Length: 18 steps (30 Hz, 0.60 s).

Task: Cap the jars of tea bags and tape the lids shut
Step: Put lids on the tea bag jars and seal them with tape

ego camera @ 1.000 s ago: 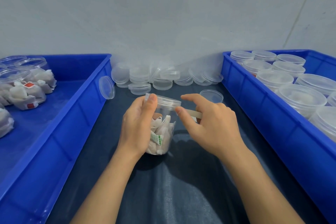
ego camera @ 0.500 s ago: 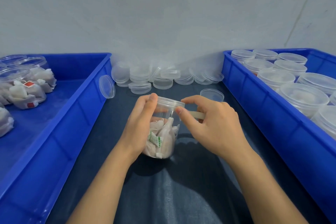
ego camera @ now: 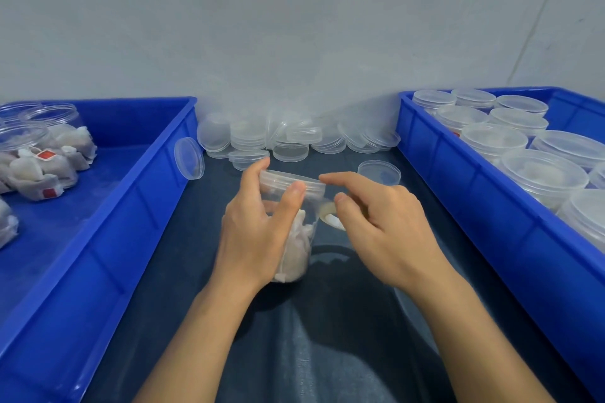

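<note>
**Taping a jar of tea bags**

A clear jar (ego camera: 296,239) stands in the middle of a dark blue cloth (ego camera: 327,353), tipped a little. It has tea bags (ego camera: 296,258) inside and a clear lid (ego camera: 291,180) on top.

The left hand (ego camera: 258,232) is wrapped around the jar. Its thumb lies across the front, up by the lid, and its fingers curl round the back.

The right hand (ego camera: 383,232) is just beside the jar on the right. Its first finger points at the edge of the lid. Its thumb and another finger pinch a strip of pale tape (ego camera: 329,216). The tape curls down between the hand and the jar. It is hard to tell if the tape is stuck to the jar.

A blue bin (ego camera: 108,239) sits on the left. In it are open jars (ego camera: 29,141) with tea bags inside. Another blue bin (ego camera: 491,222) sits on the right. It is full of jars with lids on (ego camera: 543,173).

At the back, by the gray wall (ego camera: 294,26), there is a pile of spare lids (ego camera: 294,137). One lid (ego camera: 189,158) leans on the left bin. One more lid (ego camera: 379,172) lies on the cloth behind the right hand.
</note>
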Motion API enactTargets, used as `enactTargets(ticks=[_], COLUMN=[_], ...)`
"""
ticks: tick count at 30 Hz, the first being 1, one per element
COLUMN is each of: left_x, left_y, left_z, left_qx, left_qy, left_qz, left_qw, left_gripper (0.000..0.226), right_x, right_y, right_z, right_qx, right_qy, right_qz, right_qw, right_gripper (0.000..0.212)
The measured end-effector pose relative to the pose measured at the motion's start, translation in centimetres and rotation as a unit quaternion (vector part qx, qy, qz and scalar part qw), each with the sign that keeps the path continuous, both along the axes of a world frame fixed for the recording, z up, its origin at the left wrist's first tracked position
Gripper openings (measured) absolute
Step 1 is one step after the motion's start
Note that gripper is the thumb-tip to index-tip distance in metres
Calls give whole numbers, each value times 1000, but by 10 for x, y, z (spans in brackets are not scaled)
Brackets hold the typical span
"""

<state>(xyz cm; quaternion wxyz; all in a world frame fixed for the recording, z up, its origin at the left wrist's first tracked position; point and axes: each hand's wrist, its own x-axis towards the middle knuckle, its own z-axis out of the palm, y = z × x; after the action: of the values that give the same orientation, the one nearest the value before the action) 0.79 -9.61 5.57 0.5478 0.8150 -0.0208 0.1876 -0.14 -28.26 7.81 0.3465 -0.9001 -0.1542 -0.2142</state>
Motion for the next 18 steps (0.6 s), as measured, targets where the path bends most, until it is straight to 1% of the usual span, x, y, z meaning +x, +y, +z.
enactTargets(ticks=[8, 11, 15, 16, 18], left_x=[-2, -3, -2, -2, -2], left_y=[1, 0, -1, 0, -1], left_z=[5, 6, 4, 3, 2], left_qx=[-15, -7, 8, 8, 7], left_qy=[2, -3, -13, -14, -17], left_qz=[-19, -21, -13, -12, -9], left_qw=[1000, 1000, 1000, 1000, 1000], left_gripper=[74, 81, 84, 84, 85], right_x=[-2, -2, 0, 1, 2], right_y=[-2, -2, -2, -2, -3], right_z=[2, 2, -1, -2, -3], right_qx=[-78, -88, -98, -96, -90], right_qy=[-96, -98, -81, -77, -65], right_qz=[-28, -37, -48, -47, -39], right_qw=[992, 991, 991, 991, 993], right_gripper=[33, 33, 15, 13, 16])
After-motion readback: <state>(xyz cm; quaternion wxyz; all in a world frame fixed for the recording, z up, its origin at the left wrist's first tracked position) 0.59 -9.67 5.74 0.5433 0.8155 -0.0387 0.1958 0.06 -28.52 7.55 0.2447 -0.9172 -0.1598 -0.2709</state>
